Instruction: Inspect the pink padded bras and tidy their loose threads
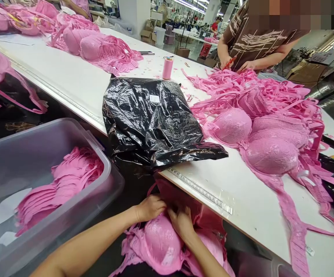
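Note:
A pink lace bra [162, 246] lies below the table's front edge, cups facing up, under both my hands. My left hand [152, 207] is closed at the upper edge of the left cup, its fingers pinching the bra there. Close beside it, my right hand [182, 221] has curled fingers at the top of the same bra, between the two cups. Its fingertips are partly hidden against the pink fabric. More pink fabric hangs in shadow behind the hands, beneath the table edge.
A black plastic bag [155, 123] lies on the white table [250, 200], above a measuring tape [201, 190]. Pink bras [273, 154] are heaped at right, more [97, 48] at back. A grey bin [68, 127] holds pink pieces. A thread spool [167, 68] stands near a person [250, 42] holding red snips.

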`<state>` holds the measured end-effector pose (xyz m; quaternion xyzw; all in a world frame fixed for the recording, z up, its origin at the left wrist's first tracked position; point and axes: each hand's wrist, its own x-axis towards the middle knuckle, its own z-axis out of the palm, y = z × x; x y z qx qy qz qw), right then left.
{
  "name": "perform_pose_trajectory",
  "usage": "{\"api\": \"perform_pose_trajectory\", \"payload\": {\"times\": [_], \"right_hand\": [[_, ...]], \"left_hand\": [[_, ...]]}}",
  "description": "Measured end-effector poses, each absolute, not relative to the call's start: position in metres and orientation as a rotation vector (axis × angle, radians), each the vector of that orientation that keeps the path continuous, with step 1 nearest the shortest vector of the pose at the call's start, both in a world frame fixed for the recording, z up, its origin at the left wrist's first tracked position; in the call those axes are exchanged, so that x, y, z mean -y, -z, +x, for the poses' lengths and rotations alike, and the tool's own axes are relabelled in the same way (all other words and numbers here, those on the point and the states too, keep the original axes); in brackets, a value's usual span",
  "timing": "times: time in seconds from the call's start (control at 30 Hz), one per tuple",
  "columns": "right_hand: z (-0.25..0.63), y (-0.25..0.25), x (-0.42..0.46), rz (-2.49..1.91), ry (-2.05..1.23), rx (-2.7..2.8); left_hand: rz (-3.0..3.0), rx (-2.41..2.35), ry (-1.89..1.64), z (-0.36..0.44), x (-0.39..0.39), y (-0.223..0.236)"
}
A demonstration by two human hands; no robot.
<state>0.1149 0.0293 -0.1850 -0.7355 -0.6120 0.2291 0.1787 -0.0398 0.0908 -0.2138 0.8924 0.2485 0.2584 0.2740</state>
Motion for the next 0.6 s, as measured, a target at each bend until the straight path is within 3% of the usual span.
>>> {"api": "perform_pose_trajectory", "payload": {"times": [0.3, 0.6], "right_hand": [[0.13, 0.173, -0.026, -2.083, -0.69, 1.712], [0.132, 0.159, -0.04, -2.05, -0.775, 1.753]], "left_hand": [[2.326, -0.84, -0.675, -0.025, -0.078, 0.22], [2.447, -0.681, -0.658, -0.032, -0.076, 0.22]]}}
